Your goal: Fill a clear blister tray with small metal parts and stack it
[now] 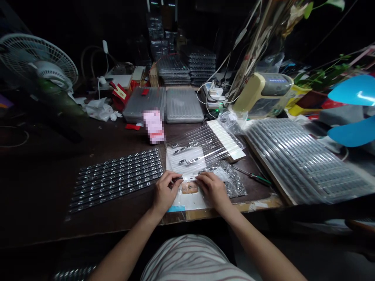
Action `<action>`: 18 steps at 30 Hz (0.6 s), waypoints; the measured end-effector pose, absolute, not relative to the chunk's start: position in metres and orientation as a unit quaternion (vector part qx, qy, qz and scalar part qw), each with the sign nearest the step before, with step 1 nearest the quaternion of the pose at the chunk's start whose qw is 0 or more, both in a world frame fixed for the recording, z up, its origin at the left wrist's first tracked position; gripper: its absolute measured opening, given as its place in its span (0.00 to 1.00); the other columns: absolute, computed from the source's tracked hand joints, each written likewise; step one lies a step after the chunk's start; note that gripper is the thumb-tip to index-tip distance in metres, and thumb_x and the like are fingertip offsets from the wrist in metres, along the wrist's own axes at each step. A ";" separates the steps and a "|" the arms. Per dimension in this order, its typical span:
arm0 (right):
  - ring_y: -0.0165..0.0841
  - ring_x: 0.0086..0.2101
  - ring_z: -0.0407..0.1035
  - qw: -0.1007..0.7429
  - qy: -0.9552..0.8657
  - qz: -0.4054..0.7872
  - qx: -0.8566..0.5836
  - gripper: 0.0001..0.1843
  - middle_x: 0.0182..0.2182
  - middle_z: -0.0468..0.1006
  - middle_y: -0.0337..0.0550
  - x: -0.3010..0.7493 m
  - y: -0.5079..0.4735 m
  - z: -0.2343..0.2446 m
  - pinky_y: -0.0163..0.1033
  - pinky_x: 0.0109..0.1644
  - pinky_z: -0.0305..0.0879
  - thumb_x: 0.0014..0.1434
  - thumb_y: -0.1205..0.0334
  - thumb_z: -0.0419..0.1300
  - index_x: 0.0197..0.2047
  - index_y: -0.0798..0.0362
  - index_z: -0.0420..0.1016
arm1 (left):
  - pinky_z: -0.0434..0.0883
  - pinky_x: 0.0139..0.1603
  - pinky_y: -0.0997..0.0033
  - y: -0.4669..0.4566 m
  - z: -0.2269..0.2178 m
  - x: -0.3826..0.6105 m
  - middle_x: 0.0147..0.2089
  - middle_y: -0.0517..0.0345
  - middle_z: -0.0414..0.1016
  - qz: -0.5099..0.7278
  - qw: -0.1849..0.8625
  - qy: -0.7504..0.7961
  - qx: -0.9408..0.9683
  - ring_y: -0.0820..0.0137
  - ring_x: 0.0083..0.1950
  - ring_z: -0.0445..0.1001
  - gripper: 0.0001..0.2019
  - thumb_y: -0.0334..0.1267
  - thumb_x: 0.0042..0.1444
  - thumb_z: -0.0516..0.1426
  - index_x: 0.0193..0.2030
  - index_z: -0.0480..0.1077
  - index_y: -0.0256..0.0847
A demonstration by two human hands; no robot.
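Note:
My left hand (165,190) is closed in a pinch on a small dark metal part (177,178), just above the near edge of a white sheet. Facing it, my right hand (213,188) has its thumb and fingertips pressed together; a tiny piece seems to be at their tips, too small to name. Between and below the hands lies a small tan block (190,187) with a dark spot on it. Beyond them, a clear ribbed plastic tray (202,136) carries several small black-and-silver parts (190,160). Beside my right hand rests a clear bag of small metal pieces (234,181).
At left lies a tray filled with rows of dark metal parts (117,177). A green-handled screwdriver (259,178) and stacked clear trays (304,160) are at right. Behind stand closed grey trays (184,105), a pink item (154,127), a yellowish device (263,95) and a fan (43,64).

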State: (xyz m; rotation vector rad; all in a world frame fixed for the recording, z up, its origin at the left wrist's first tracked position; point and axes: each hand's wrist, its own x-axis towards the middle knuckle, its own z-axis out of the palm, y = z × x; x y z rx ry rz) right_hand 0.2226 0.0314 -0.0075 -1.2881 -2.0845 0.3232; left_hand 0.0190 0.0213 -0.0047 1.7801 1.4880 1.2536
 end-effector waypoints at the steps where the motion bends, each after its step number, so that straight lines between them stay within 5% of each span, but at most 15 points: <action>1: 0.33 0.38 0.69 0.320 -0.797 0.093 -0.503 0.09 0.38 0.76 0.45 0.225 0.031 -0.008 0.38 0.43 0.64 0.63 0.65 0.53 0.40 0.52 0.75 | 0.69 0.35 0.74 0.021 -0.005 0.019 0.37 0.55 0.74 0.461 0.251 0.546 0.653 0.70 0.37 0.72 0.06 0.37 0.57 0.57 0.38 0.75 0.40; 6: 0.34 0.37 0.66 0.192 -0.864 0.011 -0.465 0.08 0.38 0.76 0.44 0.218 0.037 0.001 0.39 0.40 0.60 0.62 0.64 0.56 0.44 0.51 0.75 | 0.68 0.34 0.74 0.022 -0.003 0.019 0.37 0.55 0.74 0.462 0.243 0.550 0.652 0.71 0.36 0.72 0.06 0.37 0.57 0.57 0.38 0.75 0.41; 11: 0.37 0.35 0.65 0.055 -0.900 -0.041 -0.430 0.04 0.33 0.75 0.47 0.198 0.050 0.007 0.41 0.39 0.57 0.59 0.68 0.58 0.36 0.55 0.74 | 0.69 0.36 0.73 0.024 -0.004 0.018 0.37 0.56 0.74 0.467 0.218 0.545 0.662 0.70 0.37 0.72 0.06 0.36 0.57 0.57 0.38 0.74 0.40; 14: 0.35 0.33 0.66 0.093 -0.890 0.010 -0.447 0.03 0.31 0.74 0.45 0.204 0.050 0.009 0.39 0.38 0.58 0.58 0.69 0.58 0.34 0.55 0.73 | 0.69 0.36 0.73 0.024 -0.005 0.016 0.37 0.55 0.74 0.471 0.209 0.545 0.661 0.69 0.39 0.73 0.06 0.36 0.57 0.57 0.38 0.74 0.40; 18: 0.32 0.35 0.69 0.251 -0.831 0.150 -0.473 0.07 0.33 0.76 0.43 0.217 0.039 0.006 0.35 0.39 0.63 0.58 0.70 0.58 0.40 0.53 0.74 | 0.69 0.35 0.73 0.023 -0.005 0.017 0.37 0.56 0.74 0.471 0.208 0.539 0.666 0.70 0.38 0.73 0.05 0.36 0.57 0.58 0.38 0.74 0.41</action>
